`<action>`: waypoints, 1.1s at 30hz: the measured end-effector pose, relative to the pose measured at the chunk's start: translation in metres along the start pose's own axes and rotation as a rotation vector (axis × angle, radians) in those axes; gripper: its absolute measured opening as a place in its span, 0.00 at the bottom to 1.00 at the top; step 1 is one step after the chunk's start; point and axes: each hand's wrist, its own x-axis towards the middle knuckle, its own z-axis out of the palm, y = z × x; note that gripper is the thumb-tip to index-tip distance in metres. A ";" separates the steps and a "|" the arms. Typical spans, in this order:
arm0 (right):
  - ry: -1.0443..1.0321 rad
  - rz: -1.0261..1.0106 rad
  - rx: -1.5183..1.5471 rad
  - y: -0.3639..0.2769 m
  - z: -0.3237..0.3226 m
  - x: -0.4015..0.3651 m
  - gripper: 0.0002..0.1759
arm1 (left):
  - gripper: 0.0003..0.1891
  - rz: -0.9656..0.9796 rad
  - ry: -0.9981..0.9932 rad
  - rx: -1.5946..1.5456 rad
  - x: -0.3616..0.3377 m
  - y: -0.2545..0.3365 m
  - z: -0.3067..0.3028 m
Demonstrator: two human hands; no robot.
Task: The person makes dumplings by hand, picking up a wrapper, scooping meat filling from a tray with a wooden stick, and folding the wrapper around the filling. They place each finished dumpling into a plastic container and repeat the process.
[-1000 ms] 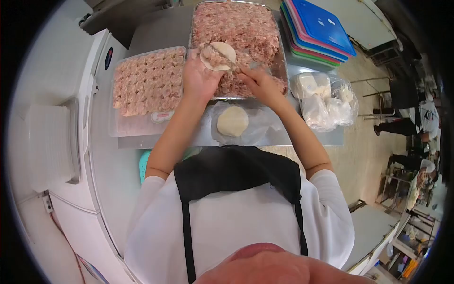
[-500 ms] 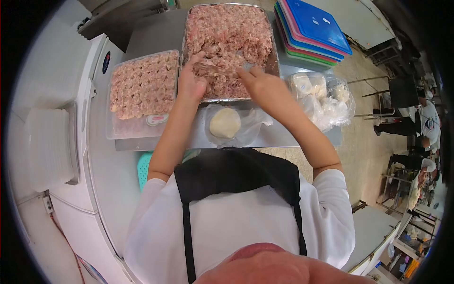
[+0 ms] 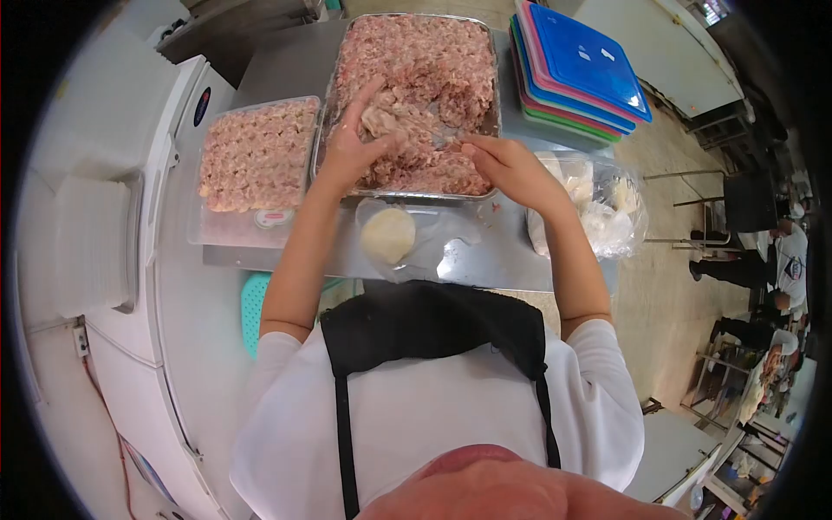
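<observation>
My left hand [image 3: 348, 149] is over the near left part of a large metal tray [image 3: 407, 196] of ground meat [image 3: 416, 56]. Its thumb and fingers curve around a pale, thin wrapper [image 3: 378, 120] with meat on it. My right hand [image 3: 513, 169] is at the tray's near right side, fingers pinched together. A thin, glinting tool seems to extend from them into the meat, but I cannot tell its kind. Close to the tray's near edge, a stack of round pale wrappers [image 3: 387, 236] lies on clear plastic.
At left, a clear tray holds rows of filled dumplings [image 3: 258, 156]. Coloured lids [image 3: 585, 48] are stacked at back right, with a plastic bag of pale packs [image 3: 598, 208] nearer. A white fridge [image 3: 186, 303] stands along the left; people [image 3: 787, 260] are far right.
My right hand has drawn away to the right from my left hand. The left fingers are spread wider around the wrapper. The view has shifted slightly.
</observation>
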 end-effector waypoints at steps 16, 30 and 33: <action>0.202 -0.333 -0.390 0.034 0.015 0.024 0.16 | 0.19 -0.407 -0.019 -0.012 -0.005 -0.055 -0.009; -0.122 -0.345 0.151 0.041 0.008 0.026 0.17 | 0.20 0.166 -0.371 0.415 0.000 0.017 -0.013; -0.269 -0.289 -0.012 0.054 0.009 0.035 0.16 | 0.15 0.075 -0.427 0.571 -0.002 0.014 -0.013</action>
